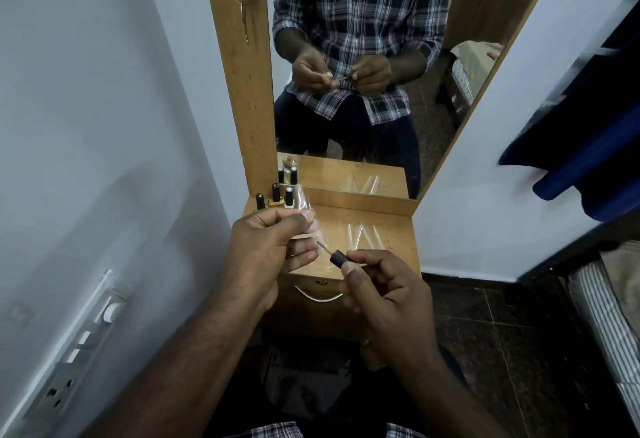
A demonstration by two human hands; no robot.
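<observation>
My left hand (pixel 273 247) pinches a small clear artificial nail (pixel 313 226) between thumb and fingers above the wooden shelf (pixel 398 240). My right hand (pixel 384 285) grips the black cap of a nail polish brush (pixel 338 258). The thin brush tip points up-left and meets the nail by my left fingers. Several clear artificial nails (pixel 363 235) lie on the shelf just beyond my hands. A few nail polish bottles (pixel 275 197) with black caps stand at the shelf's back left corner.
A tall mirror (pixel 363 74) in a wooden frame stands behind the shelf and reflects a person in a checked shirt. A key (pixel 244 18) hangs from a lock on the frame. A drawer handle (pixel 320 295) sits below. Wall sockets (pixel 79 351) at left, a striped mattress (pixel 609 316) at right.
</observation>
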